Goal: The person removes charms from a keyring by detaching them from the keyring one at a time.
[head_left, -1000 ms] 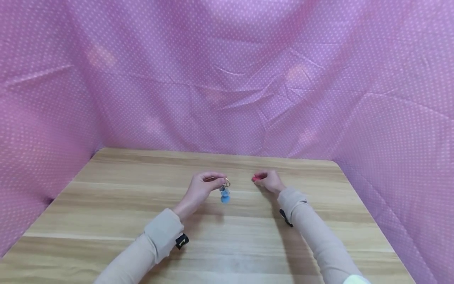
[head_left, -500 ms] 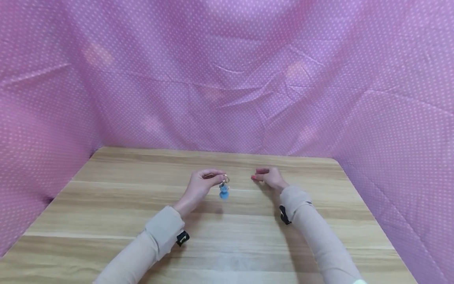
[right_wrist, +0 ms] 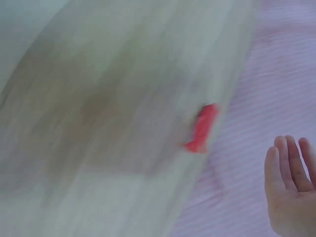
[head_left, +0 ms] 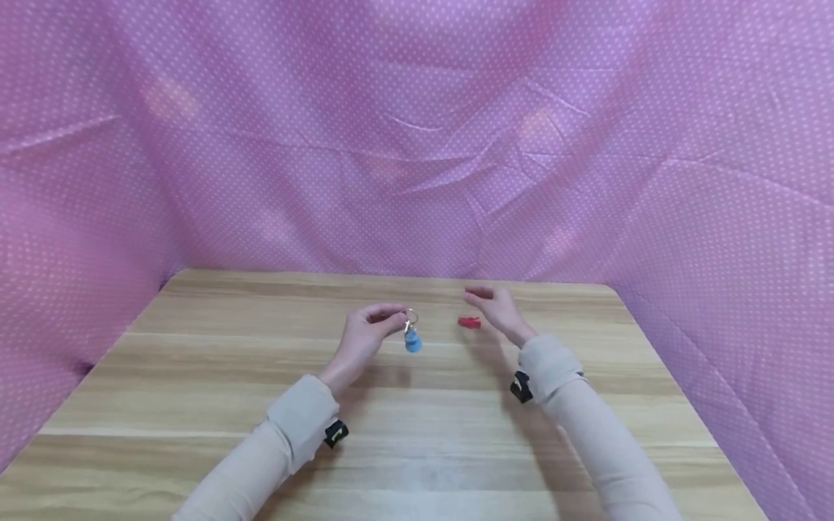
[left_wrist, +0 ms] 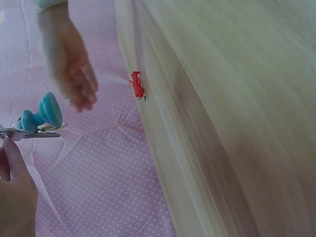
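My left hand [head_left: 360, 339] pinches the gold ring of a keychain between thumb and fingers, above the table. From the ring hang metal parts and a blue rounded charm [head_left: 413, 341]; in the left wrist view the charm [left_wrist: 48, 109] looks like a small figure with two bulges. A small red object [head_left: 469, 323], with a narrow body and short projecting ends, lies on the table to the right of the keychain. Above and behind it hovers my right hand [head_left: 500, 311], holding nothing; its fingers [right_wrist: 284, 163] are straight in the right wrist view.
The light wood table [head_left: 417, 449] has its far edge just beyond the hands. Pink dotted cloth [head_left: 417, 181] hangs behind it and at both sides. Small black devices [head_left: 521, 387] sit under both wrists.
The right hand has let go of the red object, leaving it on the table, and has risen away with its fingers spread. The left hand still holds the keychain, slightly higher in view.
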Tool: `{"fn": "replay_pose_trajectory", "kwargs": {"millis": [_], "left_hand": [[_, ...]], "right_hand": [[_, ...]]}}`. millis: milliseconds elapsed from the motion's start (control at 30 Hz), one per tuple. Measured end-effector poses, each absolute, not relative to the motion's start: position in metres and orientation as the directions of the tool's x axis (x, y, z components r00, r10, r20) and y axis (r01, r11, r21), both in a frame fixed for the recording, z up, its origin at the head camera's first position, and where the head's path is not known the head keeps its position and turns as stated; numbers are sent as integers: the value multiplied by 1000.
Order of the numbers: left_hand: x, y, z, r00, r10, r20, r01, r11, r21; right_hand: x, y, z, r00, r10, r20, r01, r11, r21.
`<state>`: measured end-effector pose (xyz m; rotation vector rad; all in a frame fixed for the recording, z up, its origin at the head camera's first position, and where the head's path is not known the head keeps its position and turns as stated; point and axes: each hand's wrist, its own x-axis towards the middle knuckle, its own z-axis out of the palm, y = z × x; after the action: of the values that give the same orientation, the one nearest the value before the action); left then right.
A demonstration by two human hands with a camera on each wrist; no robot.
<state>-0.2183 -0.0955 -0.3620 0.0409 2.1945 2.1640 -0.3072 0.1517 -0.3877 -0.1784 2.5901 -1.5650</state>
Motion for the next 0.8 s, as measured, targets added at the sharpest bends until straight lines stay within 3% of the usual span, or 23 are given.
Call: {"fn": "replay_pose_trajectory", "kwargs": {"millis": [267, 500, 800], "left_hand": [[-221, -94, -362, -999, 51, -13, -12, 15, 1000], [-221, -92, -363, -999, 31, 8, 9, 53, 999], [-220, -88, -365, -999, 21, 45, 47, 75, 996]], "right_hand": [[-265, 124, -369, -995, -95, 19, -47, 302, -952], [-232, 100, -368, -968, -229, 101, -168, 295, -941], [-222, 85, -371, -941, -287, 182, -258, 255, -932]]}}
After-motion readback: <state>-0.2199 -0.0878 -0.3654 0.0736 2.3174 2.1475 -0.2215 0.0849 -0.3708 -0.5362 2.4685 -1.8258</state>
